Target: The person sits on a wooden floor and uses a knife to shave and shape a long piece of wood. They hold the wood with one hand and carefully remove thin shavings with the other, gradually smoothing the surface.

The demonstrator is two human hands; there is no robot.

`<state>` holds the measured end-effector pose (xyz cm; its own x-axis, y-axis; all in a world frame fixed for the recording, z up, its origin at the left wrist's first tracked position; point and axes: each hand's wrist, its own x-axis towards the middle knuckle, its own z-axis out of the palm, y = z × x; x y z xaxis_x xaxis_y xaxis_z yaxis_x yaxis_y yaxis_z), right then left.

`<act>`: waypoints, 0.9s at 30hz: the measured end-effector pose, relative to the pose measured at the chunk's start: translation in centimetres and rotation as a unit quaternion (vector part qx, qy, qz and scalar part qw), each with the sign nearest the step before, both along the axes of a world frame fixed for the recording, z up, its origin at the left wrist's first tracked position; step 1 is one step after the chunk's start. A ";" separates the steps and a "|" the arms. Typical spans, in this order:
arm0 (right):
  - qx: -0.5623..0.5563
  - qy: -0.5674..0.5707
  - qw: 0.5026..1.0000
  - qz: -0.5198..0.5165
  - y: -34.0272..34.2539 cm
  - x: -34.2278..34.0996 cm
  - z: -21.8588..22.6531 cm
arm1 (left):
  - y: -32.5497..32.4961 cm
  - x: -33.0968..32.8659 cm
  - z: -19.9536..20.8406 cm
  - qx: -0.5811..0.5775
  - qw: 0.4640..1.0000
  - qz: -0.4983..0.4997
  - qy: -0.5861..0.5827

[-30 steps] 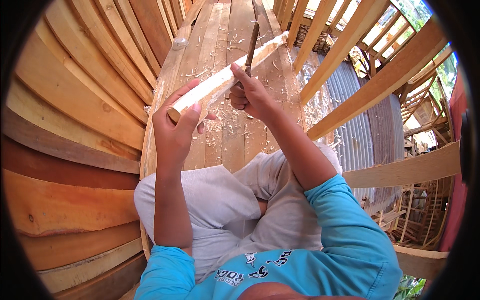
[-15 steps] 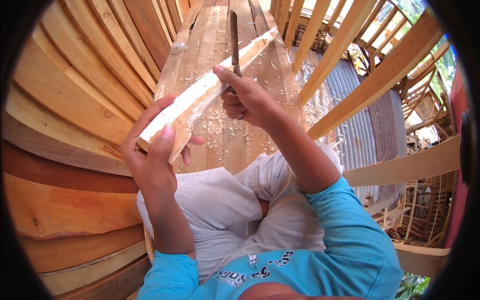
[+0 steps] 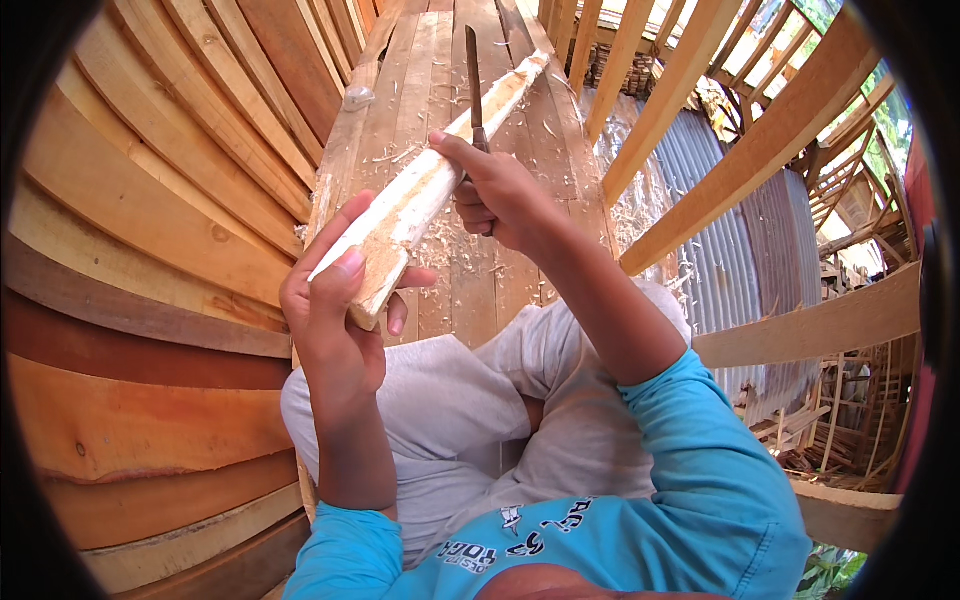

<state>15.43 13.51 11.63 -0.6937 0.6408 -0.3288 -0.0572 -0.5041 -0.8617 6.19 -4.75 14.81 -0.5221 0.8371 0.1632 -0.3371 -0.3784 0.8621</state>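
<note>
A long pale piece of wood [image 3: 408, 200], partly whittled, slants from my lap up toward the far right. My left hand [image 3: 345, 285] is wrapped round its near end, thumb on top and fingers beneath. In my right hand [image 3: 490, 190] is a knife [image 3: 474, 90], its dark narrow blade pointing up and away. The right fist closes on the handle, while the thumb rests against the upper face of the wood. The blade's lower part crosses in front of the wood; whether its edge touches cannot be made out.
Wood shavings [image 3: 455, 260] litter the plank floor [image 3: 410, 110]. Stacked boards [image 3: 150, 190] make a wall at left. Slanting wooden slats [image 3: 760, 150] stand at right, with corrugated metal sheets [image 3: 715, 240] beyond them. A small clear plastic thing [image 3: 357, 98] lies by the boards.
The near end of the wood and my left hand have shifted right, and the wood has rolled so more of its tan, cut face shows. My right hand has moved slightly right with the knife.
</note>
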 end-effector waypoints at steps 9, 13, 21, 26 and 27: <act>0.013 -0.024 1.000 -0.002 0.4 0.3 0.1 | 0.2 -0.1 -0.2 -0.005 0.999 -0.016 -0.041; 0.023 -0.026 0.999 -0.011 0.5 0.3 -0.1 | 0.3 -0.5 -0.5 -0.004 0.999 -0.020 -0.034; 0.050 -0.049 0.998 -0.002 1.0 0.6 -0.2 | 0.8 -0.9 -1.1 -0.007 0.999 -0.018 -0.050; 0.057 -0.054 0.997 0.006 1.2 0.7 -0.3 | 0.7 -0.6 -0.9 -0.007 0.999 -0.011 -0.029; 0.055 -0.054 0.997 0.009 1.2 0.7 -0.4 | 0.7 -0.6 -0.8 -0.007 1.000 -0.009 -0.027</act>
